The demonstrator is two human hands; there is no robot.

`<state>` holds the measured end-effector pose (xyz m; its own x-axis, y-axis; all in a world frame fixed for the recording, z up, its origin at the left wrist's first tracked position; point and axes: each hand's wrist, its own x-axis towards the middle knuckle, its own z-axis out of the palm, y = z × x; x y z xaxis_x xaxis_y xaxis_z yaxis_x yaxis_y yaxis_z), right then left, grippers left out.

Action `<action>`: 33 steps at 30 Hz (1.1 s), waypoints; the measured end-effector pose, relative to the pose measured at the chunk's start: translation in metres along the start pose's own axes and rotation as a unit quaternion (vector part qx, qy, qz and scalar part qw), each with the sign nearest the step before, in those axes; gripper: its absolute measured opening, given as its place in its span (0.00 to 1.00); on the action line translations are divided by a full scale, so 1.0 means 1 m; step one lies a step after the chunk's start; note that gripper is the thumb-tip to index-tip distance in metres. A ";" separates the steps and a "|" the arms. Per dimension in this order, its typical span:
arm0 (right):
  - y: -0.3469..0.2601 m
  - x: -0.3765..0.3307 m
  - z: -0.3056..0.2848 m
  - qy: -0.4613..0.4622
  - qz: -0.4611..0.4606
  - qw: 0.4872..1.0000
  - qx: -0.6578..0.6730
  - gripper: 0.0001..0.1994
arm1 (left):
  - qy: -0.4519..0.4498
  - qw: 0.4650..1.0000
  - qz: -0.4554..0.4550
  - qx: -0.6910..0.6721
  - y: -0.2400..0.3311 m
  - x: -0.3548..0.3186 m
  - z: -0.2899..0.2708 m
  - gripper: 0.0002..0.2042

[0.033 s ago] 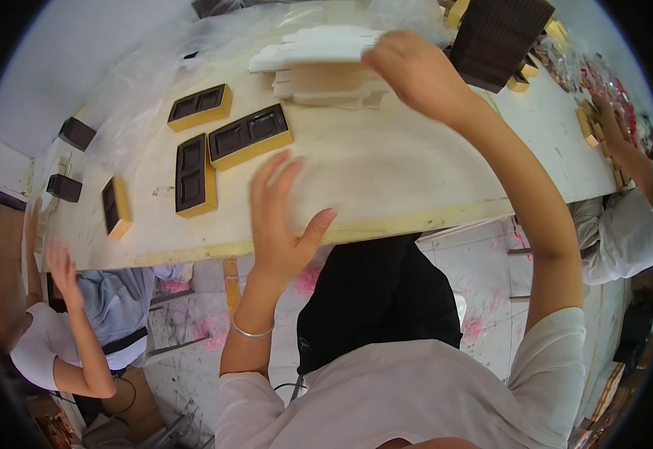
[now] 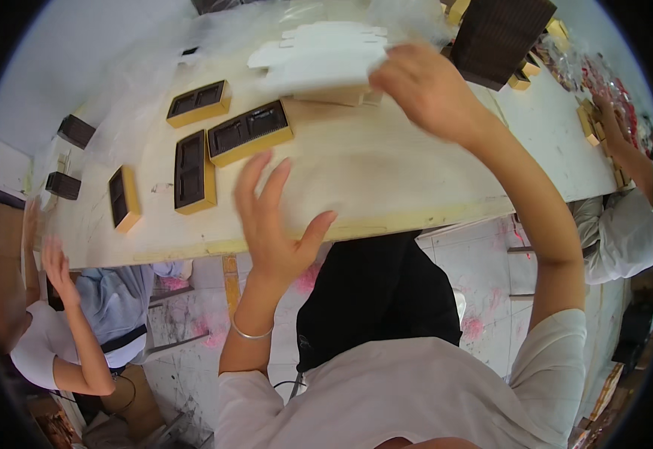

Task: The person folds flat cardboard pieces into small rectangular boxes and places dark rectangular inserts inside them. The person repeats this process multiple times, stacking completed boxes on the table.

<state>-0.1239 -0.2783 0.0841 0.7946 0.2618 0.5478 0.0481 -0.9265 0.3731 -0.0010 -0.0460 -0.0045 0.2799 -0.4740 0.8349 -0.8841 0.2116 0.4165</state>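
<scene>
Head view, flat white cardboard blanks (image 2: pixel 323 58) on a cream table (image 2: pixel 416 179), right hand (image 2: pixel 425 91) with bunched fingers at their right end, grip unclear, left hand (image 2: pixel 273 238) spread wide and empty on their near side, four rectangular gold boxes with black inserts (image 2: pixel 250 133) to their left.

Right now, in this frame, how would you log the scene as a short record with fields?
Left hand: open, fingers spread, empty, at the table edge
Right hand: curled at the right end of the white card sheets; grip unclear
Gold-sided boxes: four with dark inserts, table's left half
Dark ridged stack: upper right
Co-worker's arm: far right
</scene>
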 end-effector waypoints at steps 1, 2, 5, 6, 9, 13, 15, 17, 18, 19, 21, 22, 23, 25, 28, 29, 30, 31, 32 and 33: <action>-0.022 -0.013 -0.013 0.033 -0.066 0.997 -0.006 0.10 | 0.059 0.995 0.050 0.064 0.007 0.001 -0.004 0.24; -0.046 -0.027 -0.022 0.018 -0.066 0.997 0.039 0.10 | 0.022 0.995 0.054 0.078 0.017 0.002 -0.009 0.22; -0.096 -0.070 -0.041 -0.059 -0.006 0.974 0.220 0.12 | -0.181 0.976 0.068 0.098 0.037 -0.005 -0.019 0.17; -0.104 -0.077 -0.040 -0.064 0.077 0.957 0.273 0.12 | -0.203 0.979 0.008 0.009 0.034 -0.010 -0.015 0.12; -0.119 -0.087 -0.035 -0.070 0.227 0.918 0.317 0.14 | -0.221 0.942 -0.245 -0.056 0.047 -0.009 -0.009 0.10; -0.120 -0.079 -0.015 -0.017 0.111 0.977 0.182 0.13 | -0.199 0.967 -0.129 0.090 0.036 -0.007 0.002 0.09; -0.127 -0.082 -0.014 -0.006 0.064 0.983 0.172 0.13 | -0.222 0.966 -0.062 0.115 0.032 -0.018 -0.001 0.12; -0.135 -0.084 -0.017 -0.025 0.056 0.988 0.139 0.17 | -0.233 0.968 -0.001 0.097 0.034 -0.024 -0.006 0.12; -0.139 -0.086 -0.015 -0.038 0.057 0.988 0.135 0.17 | -0.238 0.967 -0.001 0.096 0.035 -0.025 -0.007 0.11; -0.141 -0.088 -0.014 -0.052 0.058 0.988 0.132 0.16 | -0.244 0.965 0.010 0.093 0.031 -0.027 -0.007 0.11; -0.135 -0.078 -0.019 -0.099 0.125 0.958 0.239 0.11 | -0.256 0.962 0.034 0.090 0.020 -0.022 -0.009 0.10; -0.130 -0.072 -0.019 -0.122 0.157 0.935 0.292 0.09 | -0.302 0.951 -0.017 0.062 0.015 -0.015 -0.007 0.10; -0.123 -0.069 -0.014 -0.106 0.214 0.906 0.349 0.05 | -0.347 0.935 -0.067 0.031 0.014 0.002 -0.004 0.10; -0.102 -0.057 -0.012 -0.189 0.259 0.836 0.444 0.04 | -0.347 0.934 -0.074 0.036 0.017 0.013 -0.003 0.09; -0.105 -0.053 -0.013 -0.175 0.247 0.859 0.413 0.04 | -0.241 0.964 -0.025 0.113 0.025 0.018 -0.001 0.12; -0.107 -0.053 -0.016 -0.191 0.297 0.831 0.430 0.04 | -0.227 0.963 -0.068 0.128 0.038 0.017 -0.009 0.14; -0.109 -0.050 -0.022 -0.207 0.344 0.801 0.444 0.04 | -0.210 0.961 -0.111 0.144 0.046 0.016 -0.015 0.16; -0.111 -0.048 -0.025 -0.222 0.390 0.767 0.458 0.05 | -0.231 0.954 -0.170 0.087 0.048 0.012 -0.014 0.18; -0.120 -0.048 -0.024 -0.165 0.396 0.739 0.519 0.06 | -0.249 0.941 -0.230 0.031 0.049 0.007 -0.014 0.20; -0.131 -0.050 -0.019 -0.107 0.397 0.705 0.578 0.08 | -0.263 0.920 -0.290 -0.024 0.050 0.001 -0.014 0.22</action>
<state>-0.1809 -0.1645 0.0217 0.9161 -0.3952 0.0684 -0.1007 -0.3919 -0.9145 -0.0401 -0.0241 0.0219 0.4689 -0.8642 0.1824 -0.6220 -0.1765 0.7629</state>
